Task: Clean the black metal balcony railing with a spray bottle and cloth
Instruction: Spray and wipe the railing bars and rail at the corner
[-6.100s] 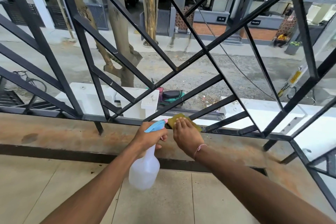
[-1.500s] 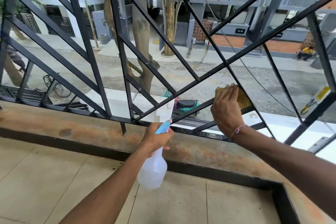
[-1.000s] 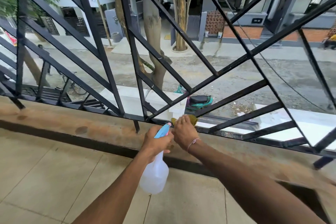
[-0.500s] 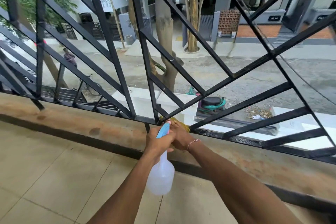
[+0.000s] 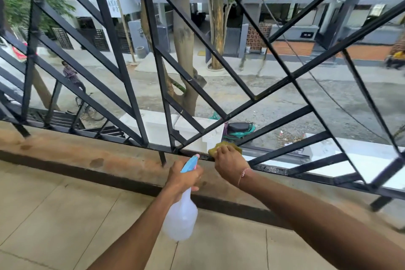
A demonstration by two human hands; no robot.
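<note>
**Cloth shifts right along the bottom rail; slip and drip risks ahead**

Since half a second ago the right hand [image 5: 230, 163] has slid the cloth [image 5: 221, 147] out from behind the sprayer and a little to the right along the bottom rail, so the two hands now sit apart instead of crowded together. The camera has also swung, bringing more of the railing's right side into the frame.

The right hand presses the yellow-green cloth down onto the bottom bar of the black railing [image 5: 274, 169], just right of centre in the frame, its fingers curled over the top of the cloth. The left hand [image 5: 184, 178] grips the neck of the spray bottle [image 5: 180, 219], fingers wrapped round it below the blue nozzle, which points up toward the rail; the pale body hangs below over the tiled floor [image 5: 65, 215]. Whether a finger rests on the trigger cannot be told.

The bar to the right of the cloth looks wet and glossy. On a slick, narrow bar the cloth could slide off the far edge and drop to the street below, since only the fingers hold it and nothing lies beyond the rail to catch it. The welded junctions where the diagonals meet the bar, just left of the cloth, are likely to snag the fabric or be missed by a flat wipe. Runoff could also streak the stained ledge [image 5: 87, 155] beneath.
</note>
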